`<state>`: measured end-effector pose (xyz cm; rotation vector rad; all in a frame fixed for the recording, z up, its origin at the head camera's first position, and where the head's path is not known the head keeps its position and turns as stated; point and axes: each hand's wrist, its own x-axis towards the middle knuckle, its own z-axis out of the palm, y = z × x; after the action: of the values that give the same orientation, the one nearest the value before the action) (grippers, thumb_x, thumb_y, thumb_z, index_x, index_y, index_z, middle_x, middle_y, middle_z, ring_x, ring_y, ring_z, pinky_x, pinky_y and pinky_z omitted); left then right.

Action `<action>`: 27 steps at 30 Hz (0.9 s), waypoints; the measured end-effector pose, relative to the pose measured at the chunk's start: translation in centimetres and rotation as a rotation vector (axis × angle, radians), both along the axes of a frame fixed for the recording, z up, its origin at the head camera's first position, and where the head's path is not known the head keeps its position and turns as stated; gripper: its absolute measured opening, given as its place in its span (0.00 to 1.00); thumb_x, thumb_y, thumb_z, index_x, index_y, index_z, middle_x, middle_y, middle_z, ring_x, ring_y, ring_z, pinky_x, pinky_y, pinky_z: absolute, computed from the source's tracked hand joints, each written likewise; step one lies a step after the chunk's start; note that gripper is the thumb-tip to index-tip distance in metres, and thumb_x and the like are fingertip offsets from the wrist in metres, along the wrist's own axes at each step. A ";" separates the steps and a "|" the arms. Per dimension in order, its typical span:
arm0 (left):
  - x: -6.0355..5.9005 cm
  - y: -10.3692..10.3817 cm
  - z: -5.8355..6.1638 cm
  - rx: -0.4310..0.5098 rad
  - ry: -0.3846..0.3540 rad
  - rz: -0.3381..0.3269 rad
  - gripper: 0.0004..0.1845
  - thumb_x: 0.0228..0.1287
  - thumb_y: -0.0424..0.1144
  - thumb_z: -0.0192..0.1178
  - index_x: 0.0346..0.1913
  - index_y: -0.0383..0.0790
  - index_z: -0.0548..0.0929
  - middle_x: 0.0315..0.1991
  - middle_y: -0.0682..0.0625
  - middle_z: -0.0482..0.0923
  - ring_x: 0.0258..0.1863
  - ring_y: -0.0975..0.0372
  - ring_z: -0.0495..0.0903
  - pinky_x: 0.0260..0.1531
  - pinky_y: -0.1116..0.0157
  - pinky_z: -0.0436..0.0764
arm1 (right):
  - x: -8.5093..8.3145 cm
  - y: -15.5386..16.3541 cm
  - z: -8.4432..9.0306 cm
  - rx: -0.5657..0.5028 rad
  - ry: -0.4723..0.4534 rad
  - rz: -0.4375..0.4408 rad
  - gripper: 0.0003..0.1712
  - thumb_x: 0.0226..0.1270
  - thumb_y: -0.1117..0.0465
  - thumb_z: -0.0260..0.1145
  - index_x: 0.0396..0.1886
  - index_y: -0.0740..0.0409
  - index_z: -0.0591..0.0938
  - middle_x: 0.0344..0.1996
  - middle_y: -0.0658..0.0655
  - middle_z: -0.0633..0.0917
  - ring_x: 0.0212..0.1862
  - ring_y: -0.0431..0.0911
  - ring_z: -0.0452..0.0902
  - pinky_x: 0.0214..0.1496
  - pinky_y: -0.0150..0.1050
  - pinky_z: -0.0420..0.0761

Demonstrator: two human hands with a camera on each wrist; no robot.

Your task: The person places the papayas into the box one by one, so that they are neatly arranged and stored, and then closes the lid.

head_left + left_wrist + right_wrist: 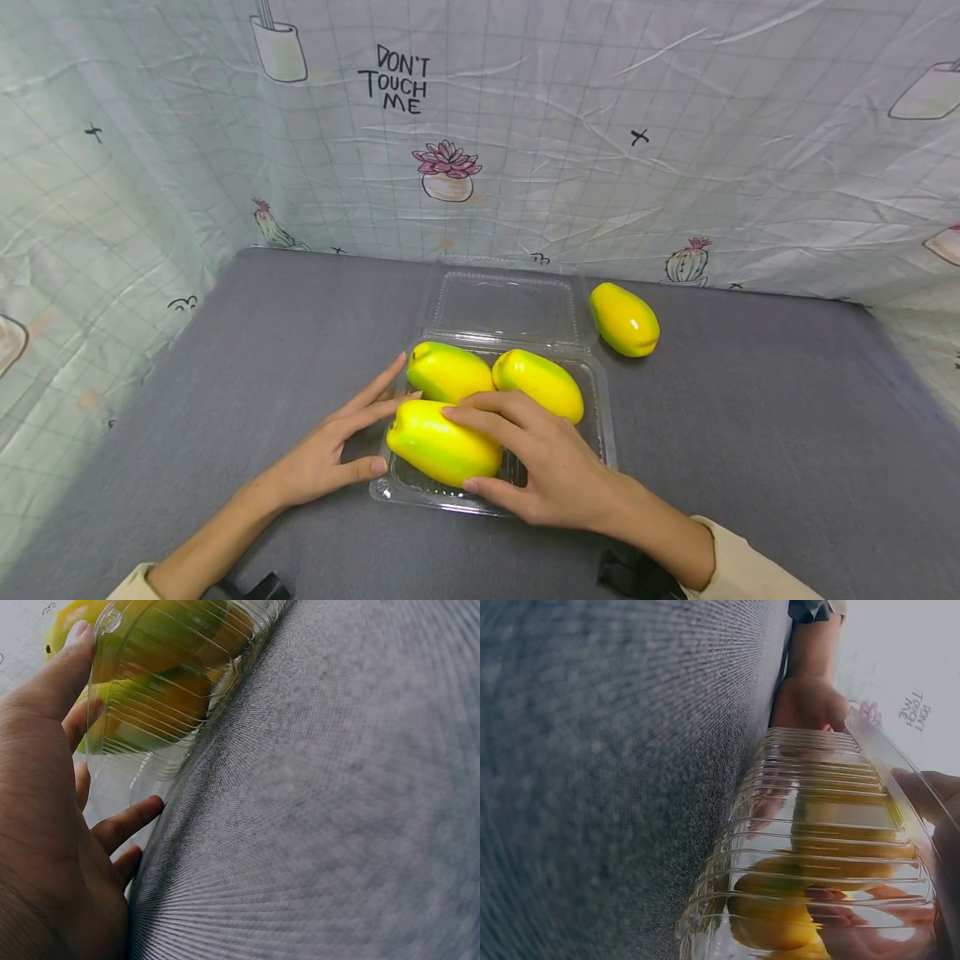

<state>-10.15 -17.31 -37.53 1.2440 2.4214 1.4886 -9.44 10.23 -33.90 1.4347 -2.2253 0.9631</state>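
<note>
The left hand (330, 454), fingers spread and straight, rests against the left edge of the clear plastic tray (603, 417), its thumb at the tray's near left corner. The front mango (442, 442) lies in the tray's near half, long axis running left to right, tilted slightly down to the right. The right hand (540, 467) curls over it, fingers on top and thumb underneath. Two more mangoes (538, 382) lie behind it in the tray. The open lid (506, 307) lies flat behind the tray; a fourth mango (624, 319) sits right of the lid. The wrist views blur the fruit through ribbed plastic.
</note>
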 end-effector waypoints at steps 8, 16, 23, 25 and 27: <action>0.5 0.6 1.5 0.006 -0.024 -0.002 0.31 0.60 0.44 0.56 0.64 0.37 0.63 0.69 0.38 0.40 0.66 0.45 0.43 0.60 0.51 0.51 | 0.0 0.0 -0.5 0.071 -0.030 0.001 0.34 0.54 0.50 0.66 0.61 0.51 0.67 0.55 0.48 0.69 0.53 0.42 0.65 0.54 0.35 0.67; 0.6 0.5 1.5 0.004 -0.032 0.002 0.31 0.59 0.43 0.56 0.64 0.37 0.63 0.69 0.39 0.39 0.66 0.45 0.42 0.56 0.42 0.51 | 0.0 0.1 -0.8 0.110 -0.063 -0.006 0.35 0.54 0.52 0.65 0.63 0.49 0.65 0.56 0.47 0.68 0.54 0.40 0.64 0.54 0.36 0.67; 0.5 0.6 1.5 0.018 -0.036 -0.009 0.30 0.61 0.45 0.55 0.63 0.36 0.63 0.69 0.38 0.39 0.66 0.45 0.42 0.52 0.36 0.51 | 0.0 0.2 -0.9 0.149 -0.085 -0.017 0.35 0.55 0.54 0.63 0.64 0.46 0.64 0.56 0.45 0.68 0.53 0.39 0.63 0.53 0.36 0.67; 0.5 0.6 1.5 0.018 -0.037 -0.008 0.30 0.61 0.45 0.55 0.64 0.36 0.63 0.69 0.38 0.39 0.66 0.45 0.43 0.53 0.38 0.51 | 0.0 0.2 -0.9 0.164 -0.087 -0.026 0.34 0.56 0.53 0.63 0.64 0.45 0.63 0.55 0.45 0.68 0.53 0.38 0.63 0.52 0.35 0.67; 0.5 0.6 1.5 0.016 -0.036 -0.009 0.30 0.60 0.44 0.56 0.64 0.36 0.63 0.69 0.38 0.39 0.66 0.45 0.43 0.57 0.44 0.52 | 0.0 0.2 -0.9 0.177 -0.090 -0.034 0.33 0.57 0.51 0.62 0.64 0.44 0.63 0.55 0.45 0.67 0.53 0.38 0.63 0.52 0.35 0.67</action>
<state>-9.68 -16.70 -36.04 1.2185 2.3831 1.5179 -9.46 10.47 -34.84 1.4475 -2.4459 0.8545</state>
